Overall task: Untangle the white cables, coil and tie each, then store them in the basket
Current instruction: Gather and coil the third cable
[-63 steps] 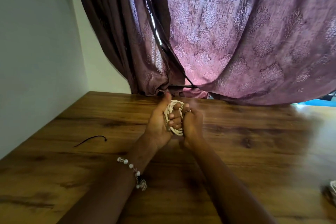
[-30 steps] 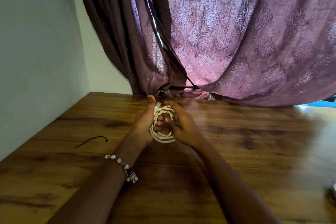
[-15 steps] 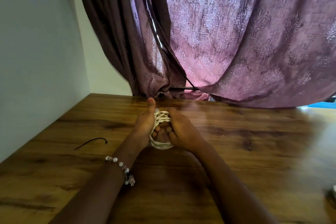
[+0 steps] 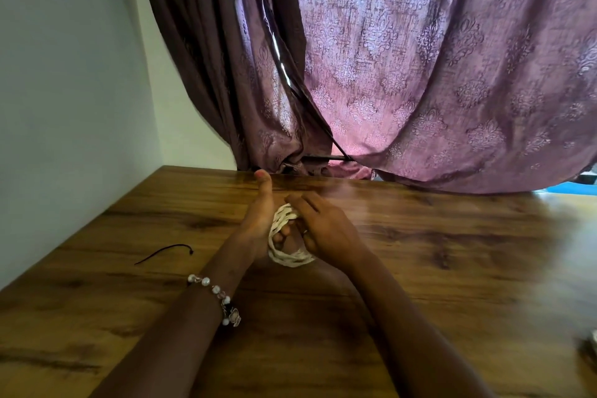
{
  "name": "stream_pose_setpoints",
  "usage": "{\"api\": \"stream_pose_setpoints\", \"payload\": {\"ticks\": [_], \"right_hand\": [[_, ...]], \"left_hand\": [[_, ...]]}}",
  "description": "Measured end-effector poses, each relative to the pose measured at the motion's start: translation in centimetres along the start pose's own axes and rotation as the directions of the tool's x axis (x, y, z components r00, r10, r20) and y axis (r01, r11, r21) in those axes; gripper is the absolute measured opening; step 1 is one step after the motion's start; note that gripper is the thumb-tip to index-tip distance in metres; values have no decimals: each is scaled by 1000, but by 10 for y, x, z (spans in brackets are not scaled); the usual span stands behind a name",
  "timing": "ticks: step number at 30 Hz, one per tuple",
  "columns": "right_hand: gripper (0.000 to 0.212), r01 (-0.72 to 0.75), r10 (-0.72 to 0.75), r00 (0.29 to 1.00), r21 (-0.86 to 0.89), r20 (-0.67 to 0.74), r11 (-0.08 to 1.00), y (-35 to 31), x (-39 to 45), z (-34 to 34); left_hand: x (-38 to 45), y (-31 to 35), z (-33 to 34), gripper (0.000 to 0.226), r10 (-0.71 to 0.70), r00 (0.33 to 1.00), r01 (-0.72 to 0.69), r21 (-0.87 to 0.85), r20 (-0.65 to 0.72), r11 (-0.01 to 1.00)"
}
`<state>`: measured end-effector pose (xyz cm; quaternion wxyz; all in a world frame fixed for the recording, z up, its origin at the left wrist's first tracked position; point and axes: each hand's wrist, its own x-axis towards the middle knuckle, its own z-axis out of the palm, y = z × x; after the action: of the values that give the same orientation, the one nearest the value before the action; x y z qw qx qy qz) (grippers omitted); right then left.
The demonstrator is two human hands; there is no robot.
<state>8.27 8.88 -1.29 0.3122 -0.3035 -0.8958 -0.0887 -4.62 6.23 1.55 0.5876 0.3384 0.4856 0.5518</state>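
A coiled white cable (image 4: 289, 256) is held between both hands just above the middle of the wooden table (image 4: 452, 268). My left hand (image 4: 260, 220) has its fingers through the coil and its thumb pointing up. My right hand (image 4: 326, 228) presses on the coil's right side with its fingers curled over the loops. The coil's upper and right parts are hidden by the fingers. A thin black tie (image 4: 164, 252) lies on the table to the left of my left forearm.
A purple patterned curtain (image 4: 420, 74) hangs behind the table's far edge, with a dark rod (image 4: 323, 158) at its base. A white wall (image 4: 64, 90) runs along the left side. A blurred object (image 4: 591, 346) sits at the right edge.
The hands and coil have shifted left and a little lower over the table. The right hand's fingers moved from beside the coil to over its top loops.
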Motion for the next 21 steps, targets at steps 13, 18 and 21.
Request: {"api": "stream_pose_setpoints", "payload": {"ticks": [13, 18, 21], "right_hand": [[29, -123, 82, 968, -163, -237, 979, 20, -6, 2], [26, -152, 172, 949, 94, -263, 984, 23, -8, -2], [28, -118, 230, 935, 376, -269, 919, 15, -7, -5]], "left_hand": [[-2, -3, -3, 29, 89, 953, -109, 53, 288, 993], [4, -10, 1, 33, 227, 949, -243, 48, 219, 969], [8, -12, 1, 35, 235, 959, -230, -46, 157, 972]]}}
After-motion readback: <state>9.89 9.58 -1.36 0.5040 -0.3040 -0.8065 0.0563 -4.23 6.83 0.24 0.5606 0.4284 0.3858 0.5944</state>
